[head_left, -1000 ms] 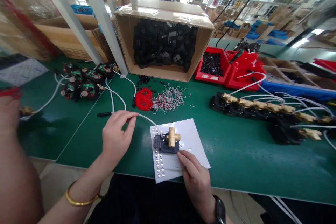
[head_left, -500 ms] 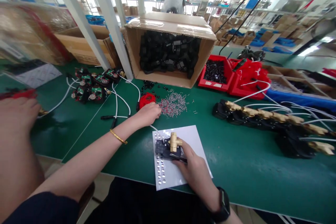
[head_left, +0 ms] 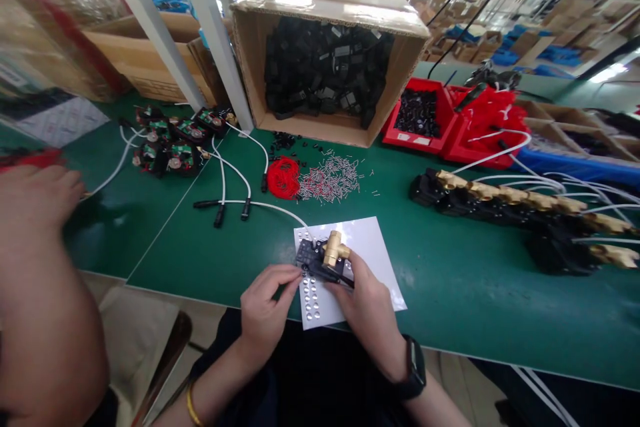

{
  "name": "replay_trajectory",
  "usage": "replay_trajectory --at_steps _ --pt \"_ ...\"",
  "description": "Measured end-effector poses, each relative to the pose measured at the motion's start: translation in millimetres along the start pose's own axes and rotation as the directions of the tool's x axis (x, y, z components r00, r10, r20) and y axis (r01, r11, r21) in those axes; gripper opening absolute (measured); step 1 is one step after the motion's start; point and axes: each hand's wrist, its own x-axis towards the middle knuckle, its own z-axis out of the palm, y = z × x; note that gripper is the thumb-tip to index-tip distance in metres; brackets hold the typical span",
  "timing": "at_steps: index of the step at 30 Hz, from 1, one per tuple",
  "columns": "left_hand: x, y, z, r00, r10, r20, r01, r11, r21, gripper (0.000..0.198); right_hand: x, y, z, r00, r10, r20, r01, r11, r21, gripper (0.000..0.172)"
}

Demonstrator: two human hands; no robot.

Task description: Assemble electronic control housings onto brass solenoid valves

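My right hand [head_left: 373, 300] grips a black plastic housing [head_left: 313, 255] with a brass tee fitting [head_left: 334, 250] on top. A white cable [head_left: 280, 208] runs from the housing to the left. Below the housing lies a white sheet [head_left: 377, 257] with rows of small clear round dots. My left hand [head_left: 267, 303] pinches thumb and forefinger together at the housing's left front corner; whatever is between the fingertips is too small to make out. Past both hands, loose screws [head_left: 333, 179] are scattered beside a coil of red rings [head_left: 283, 177].
An open cardboard box [head_left: 320, 133] of black parts stands behind the screws. Red bins [head_left: 423, 140] are at the right, above a row of housings with brass fittings [head_left: 500, 197]. Open circuit-board units [head_left: 175, 147] lie left. A co-worker's arm [head_left: 45, 267] reaches in at far left.
My left hand has come back from the screw pile to the housing's corner, its fingers pinched. My right hand keeps its grip on the housing. The view has tilted down slightly.
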Motion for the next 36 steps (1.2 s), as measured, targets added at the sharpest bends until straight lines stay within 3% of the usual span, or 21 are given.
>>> replay_trajectory --at_steps 5,8,11,13,15,22,28,36 --pt "11 -3 4.8 0.982 0.168 0.081 -0.177 0.977 0.115 0.008 -3 0 0 0.999 0.029 0.024 -0.030 0.999 0.024 0.054" --pt "19 -3 0.3 0.963 0.230 0.143 -0.255 0.947 0.195 0.009 -4 3 -2 0.998 0.037 0.055 -0.044 0.990 0.135 0.070" --pt "28 0 -6.3 0.903 0.296 0.311 -0.387 0.875 0.292 0.013 -5 7 -3 0.997 0.020 0.069 -0.034 0.978 0.206 0.080" --pt "34 3 -10.2 0.843 0.311 0.438 -0.482 0.799 0.360 0.017 -4 7 -4 0.998 -0.001 0.064 -0.012 0.981 0.192 0.070" --pt "39 4 -12.3 0.809 0.318 0.494 -0.537 0.743 0.399 0.019 -3 7 -4 0.999 -0.007 0.053 -0.002 0.984 0.176 0.062" --pt "32 -8 -11.0 0.805 0.453 0.384 -0.568 0.775 0.276 0.011 -2 5 -4 0.999 -0.011 0.037 0.004 0.985 0.170 0.056" --pt "33 -13 -13.3 0.771 0.461 0.439 -0.596 0.765 0.243 0.013 0 7 -6 0.998 -0.017 0.064 0.006 0.985 0.173 0.054" --pt "51 -16 -6.6 0.856 0.308 0.415 -0.421 0.881 0.214 0.022 1 8 -6 0.996 -0.009 0.090 -0.007 0.984 0.176 0.055"
